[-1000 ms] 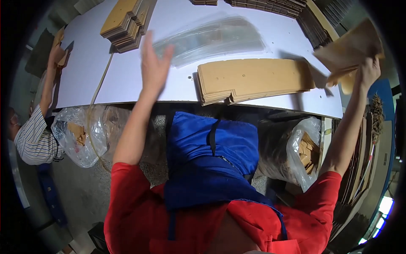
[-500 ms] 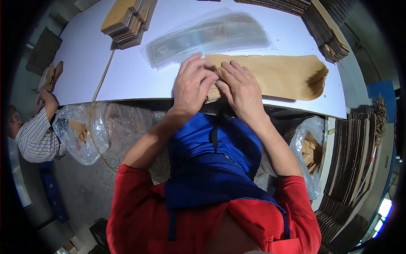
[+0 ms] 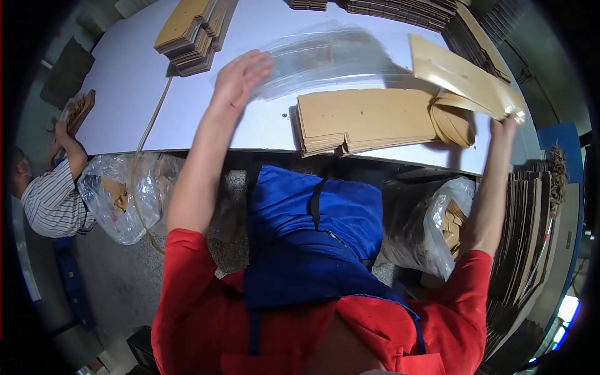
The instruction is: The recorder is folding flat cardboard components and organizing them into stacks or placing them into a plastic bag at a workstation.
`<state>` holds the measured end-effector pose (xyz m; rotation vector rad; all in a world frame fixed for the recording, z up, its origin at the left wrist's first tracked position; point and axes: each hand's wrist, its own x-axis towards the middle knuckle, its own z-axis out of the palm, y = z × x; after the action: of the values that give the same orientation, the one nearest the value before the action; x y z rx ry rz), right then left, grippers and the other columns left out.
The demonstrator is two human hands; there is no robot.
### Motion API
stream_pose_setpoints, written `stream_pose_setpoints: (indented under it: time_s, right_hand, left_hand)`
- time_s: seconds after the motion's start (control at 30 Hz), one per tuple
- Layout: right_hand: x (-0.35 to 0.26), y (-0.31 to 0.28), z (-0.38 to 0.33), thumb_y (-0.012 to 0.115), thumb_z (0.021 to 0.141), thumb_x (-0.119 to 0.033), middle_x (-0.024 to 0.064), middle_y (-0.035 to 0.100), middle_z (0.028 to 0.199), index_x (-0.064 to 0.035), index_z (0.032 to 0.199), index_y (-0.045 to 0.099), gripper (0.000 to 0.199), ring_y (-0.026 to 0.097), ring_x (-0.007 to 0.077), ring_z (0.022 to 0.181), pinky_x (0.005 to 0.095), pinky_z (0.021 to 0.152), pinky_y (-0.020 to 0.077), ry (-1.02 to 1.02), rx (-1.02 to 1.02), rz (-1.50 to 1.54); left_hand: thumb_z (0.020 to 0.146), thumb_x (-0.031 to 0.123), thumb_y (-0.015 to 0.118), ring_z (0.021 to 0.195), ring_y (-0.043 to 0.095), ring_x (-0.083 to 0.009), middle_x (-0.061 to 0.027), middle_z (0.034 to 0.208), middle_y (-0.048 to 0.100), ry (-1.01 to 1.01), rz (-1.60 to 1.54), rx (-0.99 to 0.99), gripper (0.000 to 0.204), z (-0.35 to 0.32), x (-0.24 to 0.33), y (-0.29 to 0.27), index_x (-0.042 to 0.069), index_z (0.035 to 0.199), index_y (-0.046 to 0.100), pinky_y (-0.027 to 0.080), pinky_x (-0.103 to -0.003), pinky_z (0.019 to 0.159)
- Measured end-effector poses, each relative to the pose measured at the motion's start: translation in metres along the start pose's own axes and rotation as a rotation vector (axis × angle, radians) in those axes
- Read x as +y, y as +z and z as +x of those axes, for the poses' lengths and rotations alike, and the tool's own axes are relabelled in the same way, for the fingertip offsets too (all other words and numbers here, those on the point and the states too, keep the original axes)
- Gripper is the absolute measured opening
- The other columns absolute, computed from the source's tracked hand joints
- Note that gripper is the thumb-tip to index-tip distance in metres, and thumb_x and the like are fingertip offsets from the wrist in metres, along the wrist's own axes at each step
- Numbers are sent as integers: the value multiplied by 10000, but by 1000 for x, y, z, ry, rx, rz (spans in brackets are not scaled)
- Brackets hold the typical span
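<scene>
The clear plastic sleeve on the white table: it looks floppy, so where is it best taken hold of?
Probably the near left edge of the clear plastic sleeve, coming from the left where the left hand already reaches it; it lies flat and that end is uncovered.

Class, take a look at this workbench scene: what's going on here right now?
A person in a red top and blue apron stands at a white table. Their left hand reaches for a clear plastic sleeve. Their right hand lifts one flat cardboard piece off the right end of a cardboard stack lying in front of them. More cardboard stacks sit at the table's far edge, and another person works at far left.
</scene>
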<state>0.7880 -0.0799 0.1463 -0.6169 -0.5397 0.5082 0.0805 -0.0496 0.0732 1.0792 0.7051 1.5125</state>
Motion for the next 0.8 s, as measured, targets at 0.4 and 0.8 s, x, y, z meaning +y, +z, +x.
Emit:
stream_pose_setpoints:
  time_s: [0.4,0.8]
  right_hand:
    - [-99,129,-138,544,1006,-234,96,753,1053,-2,1208,721,355,699,212,831,312,694,542,-974,117,-983]
    - [156,163,-409,628,909,-26,127,695,1303,-10,1241,692,338,668,294,1183,372,987,521,-826,-1184,-1013]
  left_hand:
    - [986,280,664,1455,425,-327,-229,1503,509,647,1021,207,600,-48,-34,-4,-5,1480,477,373,-458,1201]
    - [928,198,734,1380,511,-314,-93,1476,567,945,1190,-213,447,-93,-85,18,51,1339,633,419,-412,1149]
